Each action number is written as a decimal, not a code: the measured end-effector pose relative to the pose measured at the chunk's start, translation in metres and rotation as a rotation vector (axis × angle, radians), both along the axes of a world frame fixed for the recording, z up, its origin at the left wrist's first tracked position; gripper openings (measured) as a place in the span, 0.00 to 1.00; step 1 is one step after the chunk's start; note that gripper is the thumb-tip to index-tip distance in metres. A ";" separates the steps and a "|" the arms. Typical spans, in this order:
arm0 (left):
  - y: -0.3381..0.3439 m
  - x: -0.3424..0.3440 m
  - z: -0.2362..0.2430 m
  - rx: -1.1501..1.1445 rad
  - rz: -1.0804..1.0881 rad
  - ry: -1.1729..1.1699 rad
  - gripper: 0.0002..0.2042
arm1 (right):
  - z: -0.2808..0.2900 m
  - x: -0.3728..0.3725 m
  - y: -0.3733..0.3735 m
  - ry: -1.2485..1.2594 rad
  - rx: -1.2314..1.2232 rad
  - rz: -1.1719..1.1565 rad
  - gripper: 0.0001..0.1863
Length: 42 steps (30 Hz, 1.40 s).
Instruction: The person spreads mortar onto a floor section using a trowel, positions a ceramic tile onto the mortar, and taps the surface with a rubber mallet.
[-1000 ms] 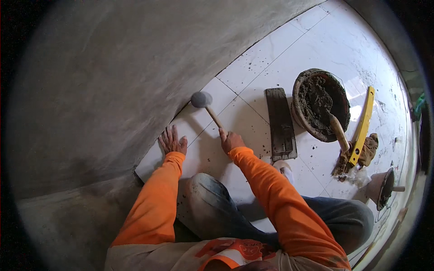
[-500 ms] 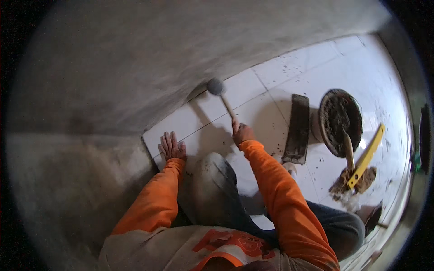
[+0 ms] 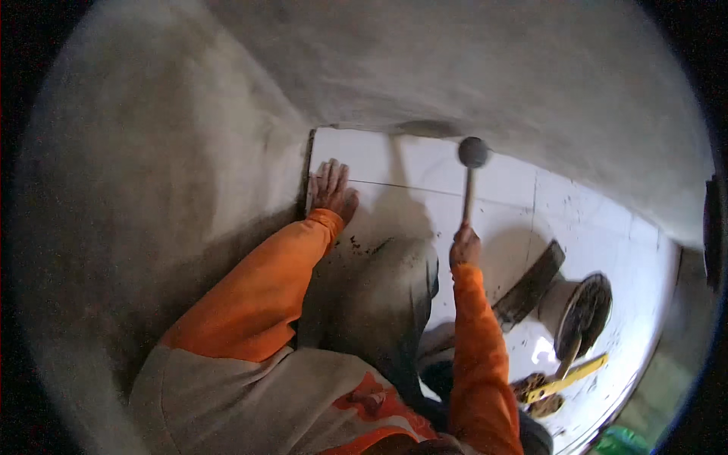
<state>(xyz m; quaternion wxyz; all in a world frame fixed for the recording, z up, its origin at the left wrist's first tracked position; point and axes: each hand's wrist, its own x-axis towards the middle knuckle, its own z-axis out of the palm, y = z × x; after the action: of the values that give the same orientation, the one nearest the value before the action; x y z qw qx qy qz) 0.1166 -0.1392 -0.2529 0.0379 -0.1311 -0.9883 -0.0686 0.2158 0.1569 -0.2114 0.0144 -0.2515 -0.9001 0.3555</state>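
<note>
My left hand (image 3: 332,188) lies flat with fingers stretched on the white floor tiles (image 3: 379,155), close to the wall corner and across a joint. Fingers of my right hand (image 3: 465,248) are wrapped round the wooden handle of a mallet (image 3: 472,152). Its dark round head is over the tile row along the far wall; whether it touches the tile I cannot tell. A shadow of the mallet falls on the tile between my hands.
Bare grey walls (image 3: 470,68) meet at the far left corner. To my right are a dark flat board (image 3: 529,284), a bucket (image 3: 582,315) with dark mortar and a wooden-handled tool, and a yellow level (image 3: 565,378) on brown crumpled material. Dark crumbs dot the tiles.
The view has swung, so the wall corner stands higher and the bucket lower in the picture. My left hand still presses flat, and my right still grips the mallet.
</note>
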 end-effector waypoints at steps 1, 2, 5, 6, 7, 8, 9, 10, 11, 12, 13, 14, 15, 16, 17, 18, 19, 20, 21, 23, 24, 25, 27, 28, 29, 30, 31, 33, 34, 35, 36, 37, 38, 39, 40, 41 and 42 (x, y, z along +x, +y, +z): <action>0.002 0.003 -0.002 0.020 -0.032 -0.007 0.31 | 0.000 0.006 0.003 0.094 -0.180 -0.055 0.24; 0.005 0.005 -0.004 0.025 0.002 -0.017 0.31 | -0.014 0.013 0.009 0.081 -0.177 -0.021 0.24; 0.006 -0.004 -0.005 0.140 -0.038 0.048 0.30 | -0.039 0.008 0.023 -0.024 0.199 0.171 0.26; -0.001 0.008 -0.009 0.137 -0.011 0.030 0.30 | -0.022 0.009 0.015 -0.041 0.195 0.199 0.26; -0.006 0.004 -0.007 0.139 -0.014 0.028 0.31 | -0.001 -0.003 0.004 -0.025 0.045 0.108 0.26; -0.005 0.000 -0.004 0.146 -0.025 0.027 0.31 | 0.011 -0.012 -0.001 -0.012 -0.101 0.010 0.27; 0.000 -0.002 -0.005 0.125 -0.011 0.004 0.31 | 0.002 -0.001 0.001 -0.036 -0.097 0.024 0.27; 0.000 0.007 -0.006 0.131 0.001 -0.008 0.31 | -0.016 0.009 0.005 -0.041 -0.042 0.100 0.28; 0.005 -0.003 -0.003 0.121 -0.014 0.028 0.30 | -0.033 0.002 0.014 -0.007 0.023 0.167 0.30; 0.006 -0.004 -0.004 0.104 -0.018 0.046 0.30 | -0.043 -0.001 0.018 0.009 0.080 0.243 0.31; -0.003 -0.007 -0.005 0.089 -0.002 0.066 0.29 | -0.025 -0.013 0.000 -0.050 -0.045 0.190 0.32; -0.009 -0.003 -0.006 0.078 0.020 0.062 0.29 | 0.000 -0.015 -0.009 -0.072 -0.083 0.177 0.32; -0.003 0.001 -0.003 0.094 0.003 0.069 0.29 | 0.014 -0.014 -0.012 -0.039 -0.101 0.120 0.30; 0.001 0.004 0.000 0.111 -0.015 0.076 0.29 | 0.021 -0.013 -0.014 -0.007 -0.119 0.063 0.29; -0.001 -0.001 0.002 0.145 -0.029 0.038 0.30 | 0.003 -0.008 -0.007 -0.051 -0.215 -0.020 0.27; 0.006 -0.013 0.004 0.160 -0.040 0.065 0.30 | -0.022 -0.011 0.006 -0.060 -0.303 -0.115 0.25; 0.005 -0.009 -0.001 0.140 -0.010 0.035 0.30 | -0.026 -0.001 0.010 -0.127 -0.050 0.029 0.24; 0.004 -0.006 -0.006 0.121 0.019 0.005 0.29 | -0.036 -0.008 0.013 -0.145 0.215 0.153 0.22; -0.001 0.004 -0.010 0.121 0.028 -0.016 0.29 | -0.004 -0.013 -0.009 -0.125 0.006 0.094 0.22; -0.003 -0.001 -0.004 0.106 -0.019 0.055 0.30 | 0.012 -0.031 -0.022 0.028 -0.241 -0.029 0.22; 0.001 0.006 -0.006 0.116 -0.029 0.044 0.30 | -0.002 -0.020 -0.013 0.019 -0.231 -0.041 0.22; 0.001 0.005 -0.004 0.137 -0.031 0.036 0.30 | -0.023 -0.017 -0.004 -0.079 -0.172 -0.021 0.21; 0.002 -0.002 0.000 0.118 -0.014 0.014 0.30 | -0.027 -0.021 -0.001 -0.131 0.093 0.274 0.20; -0.001 -0.001 -0.002 0.116 -0.012 0.010 0.30 | -0.014 -0.024 -0.009 -0.135 0.091 0.276 0.20; -0.004 -0.001 -0.004 0.117 -0.008 0.029 0.30 | -0.002 -0.030 -0.017 -0.060 -0.031 0.188 0.19; -0.003 -0.002 -0.006 0.125 -0.008 0.054 0.30 | 0.005 -0.039 -0.018 0.022 -0.145 0.097 0.19; 0.002 0.002 -0.009 0.139 -0.024 0.047 0.30 | -0.009 -0.042 -0.015 -0.032 -0.245 -0.006 0.17; 0.005 0.007 -0.008 0.157 -0.032 0.067 0.29 | -0.013 -0.032 -0.009 -0.124 -0.218 0.125 0.14; 0.005 0.006 -0.007 0.159 -0.031 0.082 0.29 | -0.012 -0.033 -0.014 -0.245 -0.047 0.148 0.14; 0.002 -0.006 -0.006 0.110 -0.009 -0.005 0.30 | -0.013 -0.046 -0.018 -0.344 0.122 0.182 0.13; -0.011 -0.006 -0.007 0.089 0.011 -0.004 0.30 | 0.017 -0.052 -0.040 -0.203 -0.051 0.162 0.15; -0.007 -0.006 -0.010 0.091 -0.005 0.036 0.30 | 0.018 -0.050 -0.040 -0.138 -0.114 0.145 0.16; -0.004 -0.005 -0.014 0.092 -0.019 0.076 0.30 | 0.017 -0.048 -0.038 -0.073 -0.178 0.129 0.17; 0.002 0.001 -0.016 0.102 -0.033 0.064 0.30 | 0.005 -0.038 -0.029 -0.191 -0.051 0.174 0.17; 0.005 -0.009 -0.013 0.106 -0.031 0.070 0.30 | -0.013 -0.044 -0.019 -0.272 0.073 0.222 0.17; 0.010 -0.009 -0.015 0.112 -0.026 0.056 0.30 | -0.030 -0.048 -0.008 -0.413 0.312 0.509 0.14; 0.006 0.004 -0.018 0.113 -0.032 0.029 0.30 | -0.018 -0.041 -0.016 -0.439 0.305 0.507 0.14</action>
<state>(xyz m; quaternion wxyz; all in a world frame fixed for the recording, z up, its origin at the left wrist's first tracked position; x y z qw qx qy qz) 0.1211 -0.1327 -0.2712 0.0587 -0.1454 -0.9799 -0.1232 0.1750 0.1414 -0.2292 -0.2304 -0.0858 -0.9581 0.1472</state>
